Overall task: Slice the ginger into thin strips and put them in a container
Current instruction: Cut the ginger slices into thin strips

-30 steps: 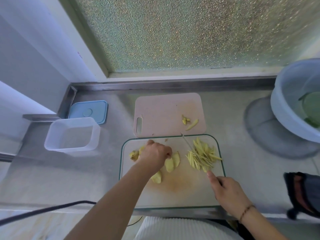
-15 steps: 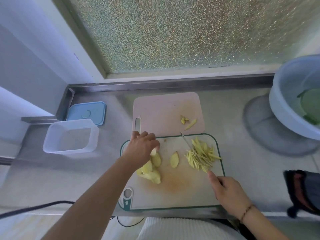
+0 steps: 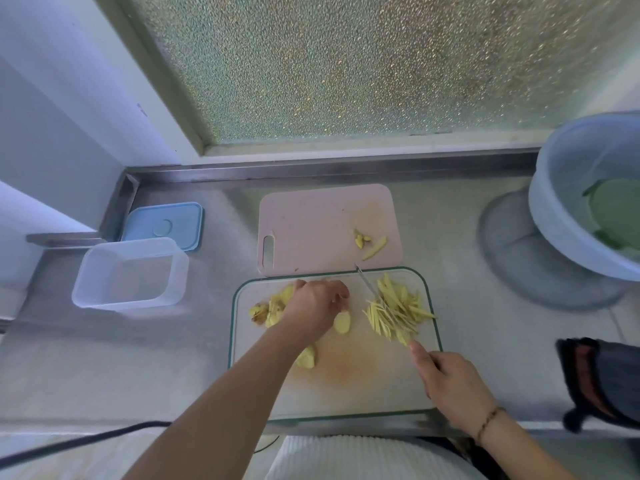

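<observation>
Ginger: all of it lies on the glass cutting board (image 3: 346,393) at the near middle of the counter (image 3: 467,306), apart from a few offcuts on the pink board.
Container (image 3: 130,273): far left, well apart from the glass board, clear plastic with no ginger in it; its blue lid (image 3: 162,225) lies flat just behind it.
Ginger slices (image 3: 273,308): flat pieces at the left of the glass board, some under the left hand, one (image 3: 342,322) just right of it and one (image 3: 306,356) nearer the person.
Left hand (image 3: 313,304): palm down over the slices with fingers curled onto them; whether it pinches one cannot be told.
Pink board (image 3: 311,230): just beyond the glass board, carrying the offcuts (image 3: 369,242).
Strips (image 3: 398,310): a loose pile of thin sticks at the right of the glass board.
Knife (image 3: 375,294): its blade lies across the strip pile, tip pointing far.
Right hand (image 3: 450,386): wrapped around the knife handle, forefinger stretched along it.
Progress: judged roughly midway; one batch is cut to strips, several slices are uncut, and nothing has gone into the container.
</observation>
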`<state>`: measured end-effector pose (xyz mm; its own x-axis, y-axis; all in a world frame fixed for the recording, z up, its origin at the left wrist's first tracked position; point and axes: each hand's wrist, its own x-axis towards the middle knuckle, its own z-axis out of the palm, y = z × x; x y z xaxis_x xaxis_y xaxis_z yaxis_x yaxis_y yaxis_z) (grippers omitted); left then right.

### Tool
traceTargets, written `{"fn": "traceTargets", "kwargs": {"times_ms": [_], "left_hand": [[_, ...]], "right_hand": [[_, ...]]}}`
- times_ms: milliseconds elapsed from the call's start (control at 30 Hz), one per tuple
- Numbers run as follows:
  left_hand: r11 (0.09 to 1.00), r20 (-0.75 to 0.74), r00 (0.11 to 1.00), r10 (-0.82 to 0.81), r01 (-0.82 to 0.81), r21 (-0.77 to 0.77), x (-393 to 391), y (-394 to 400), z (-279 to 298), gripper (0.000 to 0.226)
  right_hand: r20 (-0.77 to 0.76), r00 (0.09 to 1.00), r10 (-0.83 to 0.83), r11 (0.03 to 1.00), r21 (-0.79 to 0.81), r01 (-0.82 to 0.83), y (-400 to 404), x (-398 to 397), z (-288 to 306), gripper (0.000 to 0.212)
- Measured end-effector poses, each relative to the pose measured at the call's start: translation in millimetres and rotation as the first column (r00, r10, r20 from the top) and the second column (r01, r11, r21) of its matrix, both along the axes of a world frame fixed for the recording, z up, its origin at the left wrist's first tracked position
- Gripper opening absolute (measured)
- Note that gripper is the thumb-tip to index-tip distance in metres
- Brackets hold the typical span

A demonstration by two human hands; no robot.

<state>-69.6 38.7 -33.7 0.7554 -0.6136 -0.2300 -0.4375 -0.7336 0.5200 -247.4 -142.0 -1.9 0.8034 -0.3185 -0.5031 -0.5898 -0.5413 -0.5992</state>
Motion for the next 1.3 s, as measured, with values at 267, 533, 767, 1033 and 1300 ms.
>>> {"fn": "traceTargets", "kwargs": {"times_ms": [267, 533, 767, 1033, 1300], "left_hand": [[0.997, 0.045, 0.996, 0.071, -0.070, -0.024, -18, 14, -1, 0.029], [0.963, 0.058, 0.962, 0.266, -0.268, 0.023, -39, 4, -2, 0.023], [0.985, 0.229, 0.969, 0.095, -0.058, -0.162, -64, 22, -27, 0.017], [0.876, 0.435, 0.857, -0.277, 0.411, -0.252, -55, 41, -35, 0.017], [0.873, 0.432, 0.869, -0.243, 0.390, -0.294, -64, 39, -38, 0.013]], "right_hand": [[-0.044, 0.997, -0.062, 0.987, 0.148, 0.067, 13, -5, 3, 0.071], [-0.062, 0.998, -0.012, 0.996, 0.085, 0.017, 45, 4, 5, 0.060], [-0.055, 0.998, 0.009, 0.995, 0.097, -0.003, 55, -21, 3, 0.058], [-0.034, 0.999, -0.041, 0.999, 0.029, 0.042, 61, -24, -3, 0.078], [0.022, 0.974, -0.225, 0.974, 0.040, 0.224, 81, -38, -8, 0.054]]}}
